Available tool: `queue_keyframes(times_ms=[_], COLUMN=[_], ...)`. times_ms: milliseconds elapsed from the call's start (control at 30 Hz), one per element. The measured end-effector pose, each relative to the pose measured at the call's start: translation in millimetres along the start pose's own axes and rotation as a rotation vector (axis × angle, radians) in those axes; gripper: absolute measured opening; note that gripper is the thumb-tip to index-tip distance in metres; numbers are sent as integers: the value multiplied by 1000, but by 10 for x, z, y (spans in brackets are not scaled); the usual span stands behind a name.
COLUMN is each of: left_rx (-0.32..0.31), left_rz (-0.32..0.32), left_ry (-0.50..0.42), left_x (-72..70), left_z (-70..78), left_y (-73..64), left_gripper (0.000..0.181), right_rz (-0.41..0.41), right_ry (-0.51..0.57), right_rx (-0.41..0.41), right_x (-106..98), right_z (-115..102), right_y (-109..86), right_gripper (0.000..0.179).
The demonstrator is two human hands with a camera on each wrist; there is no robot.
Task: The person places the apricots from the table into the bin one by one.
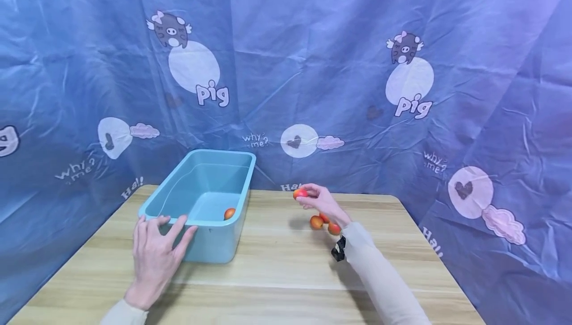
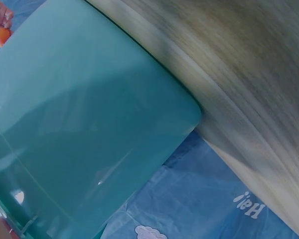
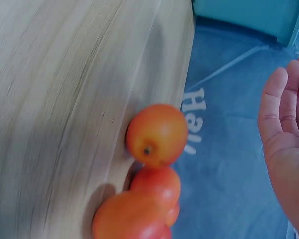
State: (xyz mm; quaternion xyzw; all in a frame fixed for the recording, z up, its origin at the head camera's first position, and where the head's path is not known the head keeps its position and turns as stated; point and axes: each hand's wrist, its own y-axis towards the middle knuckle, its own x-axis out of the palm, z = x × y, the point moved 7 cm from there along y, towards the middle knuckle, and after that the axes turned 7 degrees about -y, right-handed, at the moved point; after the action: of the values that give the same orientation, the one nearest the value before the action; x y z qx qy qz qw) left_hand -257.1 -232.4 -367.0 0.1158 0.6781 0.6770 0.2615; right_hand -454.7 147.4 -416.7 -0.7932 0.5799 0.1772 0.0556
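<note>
A light-blue plastic bin stands on the left of the table, with one orange-red fruit on its floor. My left hand holds the bin's near rim, fingertips over the edge and thumb against the outer wall. In the left wrist view, the bin's outer wall fills much of the picture. My right hand pinches another orange-red fruit between thumb and fingers, raised above the table. Under that wrist, several similar fruits lie clustered on the wood.
The pale wooden table ends at a blue cloth backdrop printed with pigs and lettering. The cloth hangs close behind the bin and along both sides. A black strap circles the right wrist.
</note>
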Motion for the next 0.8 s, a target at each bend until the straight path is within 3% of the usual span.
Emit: queue_keyframes(times_ms=[533,800], left_rx=[-6,2], left_rz=[5,11], left_ry=[-3,-8], left_x=[20,18], left_z=[3,4], left_y=[9,-1], left_gripper=[51,50], right_rz=[-13,-7], right_ry=[91,67], right_rx=[-107,-142], right_x=[232,329], right_z=[-264,-375], right_y=[112,197], right_gripper=[41,43])
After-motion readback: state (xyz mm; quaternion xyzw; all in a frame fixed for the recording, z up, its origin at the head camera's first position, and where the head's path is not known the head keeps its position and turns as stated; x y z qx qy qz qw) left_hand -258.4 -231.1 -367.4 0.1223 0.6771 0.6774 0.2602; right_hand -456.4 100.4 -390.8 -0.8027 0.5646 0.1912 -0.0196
